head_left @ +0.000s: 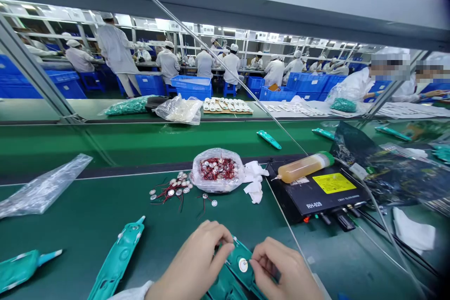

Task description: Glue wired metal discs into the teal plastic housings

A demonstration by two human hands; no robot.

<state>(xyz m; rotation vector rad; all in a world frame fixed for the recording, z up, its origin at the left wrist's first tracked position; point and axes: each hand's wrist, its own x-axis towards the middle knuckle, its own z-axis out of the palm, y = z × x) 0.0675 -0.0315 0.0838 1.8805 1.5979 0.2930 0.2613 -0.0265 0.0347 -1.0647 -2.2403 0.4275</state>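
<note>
Left hand (197, 255) and right hand (281, 267), fingers narrowed, any grip unclear, flank a round white, gold-rimmed disc (243, 265) on an elongated teal plastic shell (247, 279) above the green counter (168, 236); a fingertip's brush could dislodge the disc.

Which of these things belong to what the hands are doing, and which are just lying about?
Seem to belong:
teal shell between left hand and right hand
gold-rimmed disc in it
bag of red-wired discs
loose discs beside it

Seem just lying about:
clear plastic bag at left
white cloth at right
</note>
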